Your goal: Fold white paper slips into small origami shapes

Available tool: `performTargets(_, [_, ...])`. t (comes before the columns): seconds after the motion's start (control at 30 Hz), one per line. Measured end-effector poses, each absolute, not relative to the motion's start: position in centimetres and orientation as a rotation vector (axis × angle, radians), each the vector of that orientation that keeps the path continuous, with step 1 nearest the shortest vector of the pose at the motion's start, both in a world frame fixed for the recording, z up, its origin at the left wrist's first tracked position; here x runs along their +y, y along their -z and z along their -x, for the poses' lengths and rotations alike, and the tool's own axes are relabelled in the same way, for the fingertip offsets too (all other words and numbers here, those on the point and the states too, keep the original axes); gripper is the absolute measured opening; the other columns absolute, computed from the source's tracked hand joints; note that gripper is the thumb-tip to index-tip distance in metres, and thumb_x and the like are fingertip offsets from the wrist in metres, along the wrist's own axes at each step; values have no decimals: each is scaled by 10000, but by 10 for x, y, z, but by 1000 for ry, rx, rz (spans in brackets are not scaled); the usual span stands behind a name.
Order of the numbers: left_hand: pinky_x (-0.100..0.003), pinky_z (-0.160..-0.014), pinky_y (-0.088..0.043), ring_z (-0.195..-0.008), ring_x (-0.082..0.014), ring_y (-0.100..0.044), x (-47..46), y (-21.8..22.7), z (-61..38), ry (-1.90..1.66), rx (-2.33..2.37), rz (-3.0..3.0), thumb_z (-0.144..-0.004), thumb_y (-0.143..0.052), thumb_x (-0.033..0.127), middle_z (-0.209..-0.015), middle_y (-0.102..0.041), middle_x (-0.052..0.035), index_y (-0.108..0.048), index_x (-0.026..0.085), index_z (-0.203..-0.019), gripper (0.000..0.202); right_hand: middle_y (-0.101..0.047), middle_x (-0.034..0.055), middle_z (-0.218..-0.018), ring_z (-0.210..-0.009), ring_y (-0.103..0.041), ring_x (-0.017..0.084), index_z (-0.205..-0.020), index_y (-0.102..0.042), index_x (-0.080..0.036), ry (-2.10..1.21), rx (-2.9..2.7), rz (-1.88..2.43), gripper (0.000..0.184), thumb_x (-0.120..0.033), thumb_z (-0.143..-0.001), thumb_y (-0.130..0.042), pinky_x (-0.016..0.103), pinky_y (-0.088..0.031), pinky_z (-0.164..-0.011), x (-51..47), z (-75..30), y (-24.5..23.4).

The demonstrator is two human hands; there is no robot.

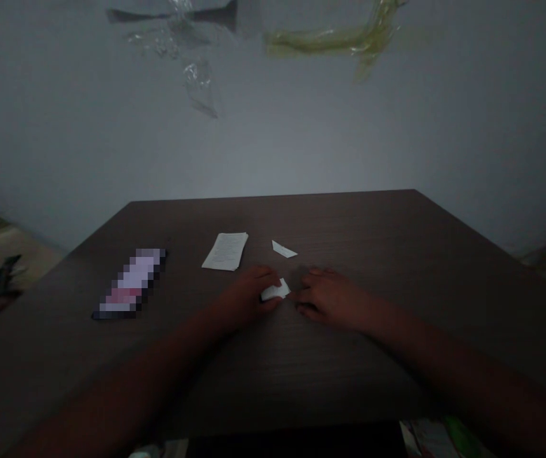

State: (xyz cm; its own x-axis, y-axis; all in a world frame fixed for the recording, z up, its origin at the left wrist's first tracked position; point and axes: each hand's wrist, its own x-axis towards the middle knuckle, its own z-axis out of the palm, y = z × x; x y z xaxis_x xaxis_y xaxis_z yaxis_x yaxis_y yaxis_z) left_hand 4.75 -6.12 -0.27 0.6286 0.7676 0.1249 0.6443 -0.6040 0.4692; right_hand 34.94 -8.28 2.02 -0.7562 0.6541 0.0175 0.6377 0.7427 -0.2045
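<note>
A small folded piece of white paper lies on the table in front of me. My left hand has it between thumb and fingers, which cover its left part. Just to the right rests my right hand, fingers apart and low over the tabletop, with one fingertip close to the paper's right corner. Whether that fingertip touches the paper I cannot tell. Beyond the hands sits a folded white paper piece with slanted ends. A stack of printed paper sheets lies farther left.
The dark brown wooden table stands against a grey wall. A phone with a blurred screen lies at the left. Clear tape and yellowish tape stick to the wall.
</note>
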Motion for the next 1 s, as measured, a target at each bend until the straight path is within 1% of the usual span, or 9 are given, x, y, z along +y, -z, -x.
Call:
performTargets(0.1, [-465,-1404,-653,-1523,-345,-839,-58,5,-48,-393,1121,-2485,-1131,-867,238,-1608,-900,-104,-945,275,-1440,322,-926,167,-1352,-1267,-852,370,-1546,-972,-282,-313,-2859,1081,317,-320,-1263,-836,588,-663,-1255,-84,-349,-21])
performTargets(0.2, [-460,-1400,-653,-1514,-336,-841,-58,5,-48,-378,1112,-2498,-1126,-882,235,-1609,-899,-94,-963,277,-1425,313,-921,172,-1367,-1266,-846,369,-1595,-951,-275,-370,-2861,1052,362,-297,-1256,-826,572,-668,-1231,-82,-352,-23])
performTargets(0.27, [-470,-1395,-654,-1514,-338,-836,-60,3,-48,-400,1104,-2502,-1144,-862,216,-1599,-900,-95,-962,267,-1420,297,-926,148,-1306,-1201,-848,343,-1489,-986,-281,-429,-2842,986,294,-268,-1241,-828,536,-684,-1183,-78,-355,-24])
performTargets(0.33, [-480,-1387,-654,-1513,-344,-833,-62,1,-49,-413,1093,-2503,-1163,-842,202,-1594,-899,-101,-958,259,-1415,283,-931,118,-1224,-1121,-846,318,-1301,-1013,-289,-468,-2806,940,214,-241,-1232,-815,504,-700,-1120,-72,-359,-23])
performTargets(0.4, [-482,-1378,-656,-1511,-351,-834,-63,0,-50,-410,1086,-2505,-1167,-851,209,-1595,-895,-107,-956,258,-1407,267,-930,98,-1164,-1077,-842,307,-1170,-1003,-296,-470,-2768,949,230,-220,-1226,-793,491,-706,-1084,-67,-363,-23])
performTargets(0.47, [-485,-1369,-661,-1504,-356,-837,-63,-1,-51,-402,1085,-2513,-1161,-874,220,-1586,-893,-109,-958,263,-1400,257,-926,87,-1130,-1047,-836,302,-1124,-992,-299,-479,-2741,967,248,-211,-1218,-780,484,-707,-1066,-64,-365,-21])
performTargets(0.57, [-497,-1368,-662,-1504,-359,-836,-62,-1,-53,-388,1089,-2526,-1152,-892,215,-1561,-894,-116,-959,259,-1412,272,-917,87,-1129,-1022,-833,293,-1127,-988,-292,-510,-2726,974,235,-209,-1216,-787,465,-701,-1054,-64,-364,-20])
performTargets(0.77, [-500,-1377,-637,-1492,-359,-812,-67,-6,-56,-346,1093,-2530,-1199,-827,277,-1573,-880,-131,-951,248,-1440,273,-924,104,-1222,-1116,-852,300,-1249,-983,-279,-485,-2728,983,226,-185,-1231,-778,472,-706,-1097,-68,-361,-16])
performTargets(1.0, [-512,-1383,-640,-1484,-357,-813,-70,-10,-58,-380,1100,-2540,-1174,-817,210,-1537,-907,-115,-966,269,-1417,291,-916,110,-1160,-1041,-852,305,-1230,-994,-267,-502,-2748,973,260,-120,-1187,-785,463,-717,-1023,-68,-360,-19])
